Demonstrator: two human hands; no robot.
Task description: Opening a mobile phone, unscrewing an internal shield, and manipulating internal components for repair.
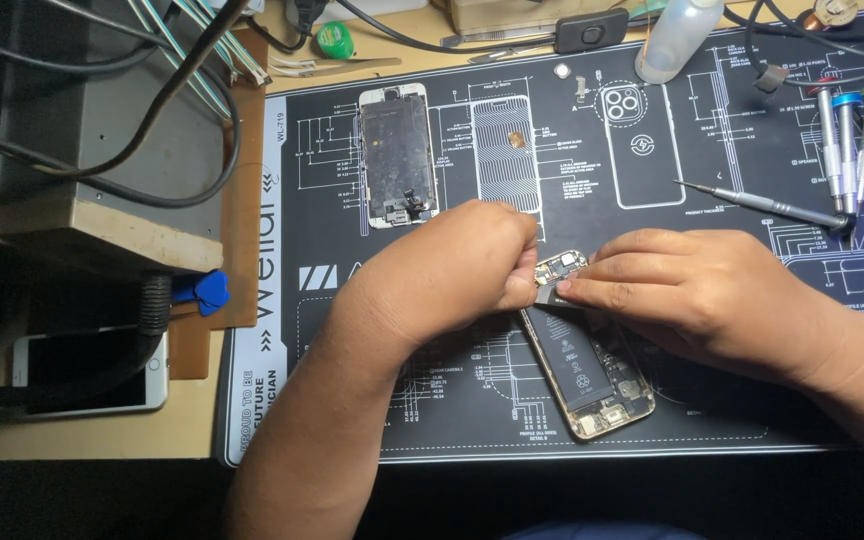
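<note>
An opened gold phone body (584, 370) lies tilted on the black repair mat (712, 130), its black battery and circuit board showing. My left hand (457, 272) is curled over the phone's upper left edge, fingers closed against it. My right hand (687, 285) rests on the phone's upper right side, with its fingertips pressing a small dark flat piece (552, 296) at the top of the battery. Both hands meet over the phone's upper end. What the left fingers pinch is hidden.
A detached phone screen (397, 155) lies face down at the mat's upper left. A loose screwdriver (762, 205), three upright screwdrivers (849, 140), a clear bottle (677, 40), cables, a white phone (87, 372) and blue picks (202, 290) at left surround the work.
</note>
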